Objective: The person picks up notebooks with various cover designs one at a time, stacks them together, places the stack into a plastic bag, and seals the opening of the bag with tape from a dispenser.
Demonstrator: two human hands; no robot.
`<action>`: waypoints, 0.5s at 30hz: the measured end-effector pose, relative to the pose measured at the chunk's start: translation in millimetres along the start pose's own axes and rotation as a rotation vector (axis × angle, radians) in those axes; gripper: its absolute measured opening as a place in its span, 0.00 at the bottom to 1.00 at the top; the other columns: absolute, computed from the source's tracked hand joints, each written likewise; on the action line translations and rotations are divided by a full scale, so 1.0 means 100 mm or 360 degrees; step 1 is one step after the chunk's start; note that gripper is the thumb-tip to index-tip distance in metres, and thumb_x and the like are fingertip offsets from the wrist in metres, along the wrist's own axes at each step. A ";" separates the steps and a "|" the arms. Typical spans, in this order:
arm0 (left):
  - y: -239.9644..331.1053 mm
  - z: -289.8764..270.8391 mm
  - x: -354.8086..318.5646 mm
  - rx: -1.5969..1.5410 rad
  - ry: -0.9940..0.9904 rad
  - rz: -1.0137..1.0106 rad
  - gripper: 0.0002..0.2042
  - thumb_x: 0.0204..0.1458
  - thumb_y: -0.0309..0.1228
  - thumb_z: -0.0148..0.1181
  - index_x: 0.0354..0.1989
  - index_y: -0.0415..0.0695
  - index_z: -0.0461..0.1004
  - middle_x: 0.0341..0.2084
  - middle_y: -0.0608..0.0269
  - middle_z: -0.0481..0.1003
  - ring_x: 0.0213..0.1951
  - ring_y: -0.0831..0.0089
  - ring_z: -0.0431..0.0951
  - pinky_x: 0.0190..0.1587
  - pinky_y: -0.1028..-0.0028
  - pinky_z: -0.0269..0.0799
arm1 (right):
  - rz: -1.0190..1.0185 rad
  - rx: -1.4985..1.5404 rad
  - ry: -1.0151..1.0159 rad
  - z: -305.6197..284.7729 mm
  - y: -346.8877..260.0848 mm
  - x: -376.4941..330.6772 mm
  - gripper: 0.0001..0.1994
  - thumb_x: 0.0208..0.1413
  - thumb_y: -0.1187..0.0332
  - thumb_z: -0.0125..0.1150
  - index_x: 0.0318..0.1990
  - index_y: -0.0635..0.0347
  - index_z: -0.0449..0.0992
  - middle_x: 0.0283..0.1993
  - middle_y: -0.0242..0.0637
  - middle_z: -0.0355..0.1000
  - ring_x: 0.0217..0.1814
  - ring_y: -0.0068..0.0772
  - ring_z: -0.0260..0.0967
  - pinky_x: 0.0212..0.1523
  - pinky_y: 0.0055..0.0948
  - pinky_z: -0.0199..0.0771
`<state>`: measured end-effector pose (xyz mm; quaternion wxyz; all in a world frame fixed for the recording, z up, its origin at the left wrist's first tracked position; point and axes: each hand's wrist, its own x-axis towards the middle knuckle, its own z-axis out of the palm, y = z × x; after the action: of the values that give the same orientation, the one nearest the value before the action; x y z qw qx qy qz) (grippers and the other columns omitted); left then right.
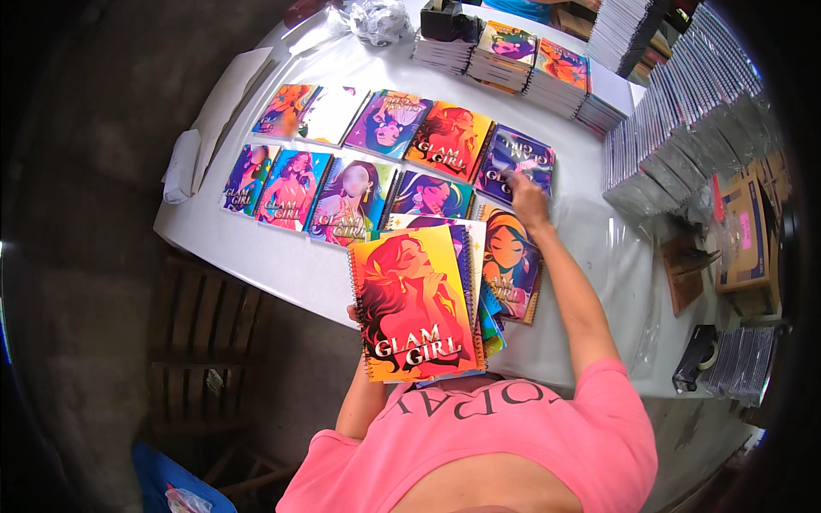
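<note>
White-covered table (599, 282) in a dim room. On it, two rows of illustrated spiral notebooks (351, 201); tall notebook stacks (684, 111) along far and right sides. Left hand (353, 314), mostly hidden: clasped on a held pile of spiral notebooks (415, 303), orange-and-yellow cover uppermost, above the near edge. Right hand (528, 198): fingers bent over a purple spiral notebook (523, 152), far row's right end; pinching or merely touching, cannot tell.

Left grip (352, 315) mostly hidden behind orange-yellow notebook (415, 299)! Notebooks beneath (436, 221) largely covered. White notebook (332, 116): design washed out. Right grip (528, 198) over purple notebook (532, 152): fingertip contact unclear. Up top, person in blue (523, 10) sliced by edge.
</note>
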<state>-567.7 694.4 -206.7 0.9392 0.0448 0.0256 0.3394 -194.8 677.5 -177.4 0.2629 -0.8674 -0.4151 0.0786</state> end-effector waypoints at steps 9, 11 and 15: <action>0.05 -0.06 0.42 0.0180 -0.0409 -0.0158 0.50 0.35 0.59 0.65 0.64 0.46 0.50 0.60 0.54 0.58 0.60 0.57 0.61 0.58 0.52 0.61 | -0.0944 0.0095 0.1105 -1.39 -1.26 -1.14 0.12 0.56 0.73 0.51 0.46 0.62 0.73 0.33 0.42 0.75 0.23 0.33 0.71 0.22 0.30 0.67; 0.01 -0.20 0.54 0.0045 -0.0579 -0.0258 0.47 0.39 0.58 0.63 0.64 0.46 0.50 0.60 0.53 0.58 0.59 0.58 0.61 0.58 0.53 0.62 | -0.1316 0.0005 0.0768 -1.21 -1.50 -1.70 0.20 0.46 0.79 0.52 0.50 0.60 0.73 0.48 0.42 0.73 0.43 0.39 0.75 0.43 0.32 0.75; -0.17 0.06 0.75 0.0048 -0.0497 -0.0436 0.44 0.41 0.58 0.57 0.63 0.45 0.52 0.59 0.53 0.59 0.59 0.59 0.61 0.58 0.55 0.61 | -0.1216 -0.0266 -0.0127 -0.90 -1.51 -2.28 0.19 0.52 0.64 0.53 0.53 0.53 0.71 0.57 0.40 0.66 0.60 0.34 0.62 0.60 0.49 0.56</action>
<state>-498.7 728.5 -203.4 0.9684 0.1072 -0.1093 0.1970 -411.7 547.1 -40.4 0.1853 -0.6650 -0.7230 -0.0255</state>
